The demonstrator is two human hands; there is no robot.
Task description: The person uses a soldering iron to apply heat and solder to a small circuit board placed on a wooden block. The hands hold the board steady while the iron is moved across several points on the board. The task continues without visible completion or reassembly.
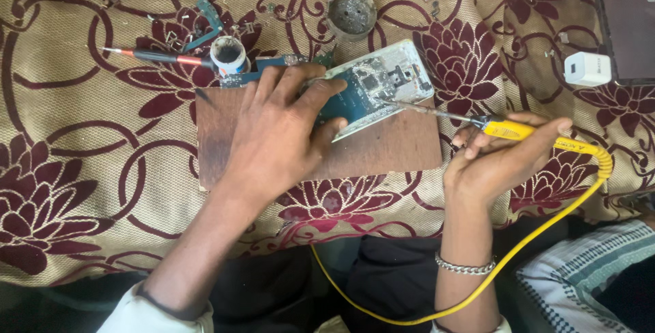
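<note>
An opened phone with its circuit board exposed lies tilted on a brown wooden board. My left hand presses down on the phone's left end, fingers spread over the blue board. In my right hand is a yellow-handled soldering iron, held like a pen. Its metal tip reaches left and touches the phone's circuit board near the middle. A yellow cord runs from the iron down toward my lap.
A red-tipped screwdriver, a small round pot, a loose blue circuit strip and a grey metal dish lie beyond the board on the floral cloth. A white charger and a dark tablet sit at right.
</note>
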